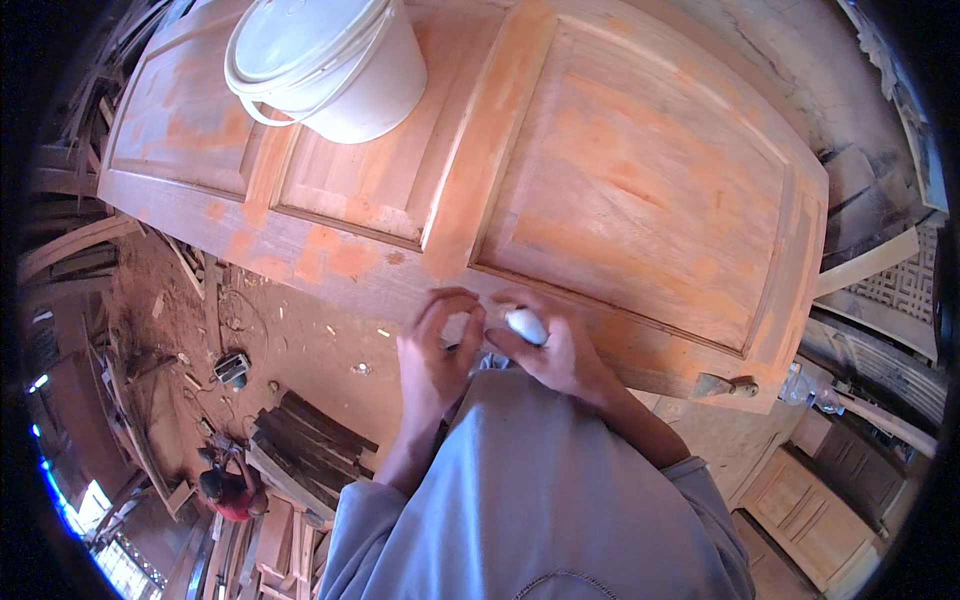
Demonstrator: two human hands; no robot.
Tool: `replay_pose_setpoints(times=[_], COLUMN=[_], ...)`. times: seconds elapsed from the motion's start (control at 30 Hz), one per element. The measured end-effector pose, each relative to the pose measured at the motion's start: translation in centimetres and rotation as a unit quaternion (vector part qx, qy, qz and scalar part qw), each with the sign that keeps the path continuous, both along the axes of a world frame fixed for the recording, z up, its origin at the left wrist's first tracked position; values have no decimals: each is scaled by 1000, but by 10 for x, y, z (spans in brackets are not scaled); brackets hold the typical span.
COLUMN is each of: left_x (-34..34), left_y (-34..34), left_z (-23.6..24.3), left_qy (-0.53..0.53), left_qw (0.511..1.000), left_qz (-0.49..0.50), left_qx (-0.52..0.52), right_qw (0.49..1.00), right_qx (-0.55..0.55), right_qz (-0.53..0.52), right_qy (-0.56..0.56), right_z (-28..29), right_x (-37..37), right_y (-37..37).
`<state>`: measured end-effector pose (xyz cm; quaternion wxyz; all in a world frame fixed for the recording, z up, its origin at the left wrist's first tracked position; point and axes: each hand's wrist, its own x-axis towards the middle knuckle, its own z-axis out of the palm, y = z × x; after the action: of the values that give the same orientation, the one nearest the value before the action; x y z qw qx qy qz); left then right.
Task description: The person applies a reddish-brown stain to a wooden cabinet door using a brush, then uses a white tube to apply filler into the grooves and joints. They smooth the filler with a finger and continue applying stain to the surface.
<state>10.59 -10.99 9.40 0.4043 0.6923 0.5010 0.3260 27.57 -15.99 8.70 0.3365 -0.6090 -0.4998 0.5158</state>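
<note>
"Head view: what are we finding in the hands?"

"We are seeing the right hand (566,352) gripping a small white rounded item (527,326) between thumb and fingers, at the near edge of the wooden door (640,200). We are judging this a fingertip hold, suiting something so small."

"And the left hand (430,350)?"

"It is facing the right one, just beside it, its fingers curving toward the thumb. A pale patch is showing inside; we are not able to tell whether it is holding anything."

"Why are things lying so?"

"The door is lying face up, probably for access to its panels. The lidded white bucket (385,95) is standing on it, left of centre, presumably leaving the near edge free. A small tool (725,386) is resting by the right corner; its kind is escaping us."

"The arms?"

"Both forearms are reaching forward, wrists angling inward, fingertips nearly meeting before the body."
</note>
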Motion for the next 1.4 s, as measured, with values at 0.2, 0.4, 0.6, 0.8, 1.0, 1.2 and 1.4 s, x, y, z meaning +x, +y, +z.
replay_pose_setpoints(times=[0.2, 0.4, 0.6, 0.8, 1.0, 1.2, 1.4], left_x=[-34, -38, -17, -26, -24, -27, -28], left_y=[23, 31, 35, 39, 38, 38, 37], left_z=[-54, -78, -80, -83, -87, -90, -92], left_qy=[-189, -177, -133, -97, -137, -131, -139], left_qw=[919, 883, 894, 896, 882, 888, 890], left_qz=[344, 429, 401, 400, 424, 414, 408], left_qx=[-39, 75, 153, 167, 153, 153, 146], right_qw=[993, 983, 979, 975, 978, 978, 983], right_qx=[49, 6, -63, -54, -67, -72, -54], right_qz=[-7, 63, 62, 71, 67, 82, 67], right_qy=[-106, -171, -182, -205, -188, -175, -163], right_z=[-28, -22, -11, -18, -24, -31, -33], right_x=[26, 49, 44, 40, 40, 42, 41], right_y=[17, 34, 51, 55, 56, 54, 54])
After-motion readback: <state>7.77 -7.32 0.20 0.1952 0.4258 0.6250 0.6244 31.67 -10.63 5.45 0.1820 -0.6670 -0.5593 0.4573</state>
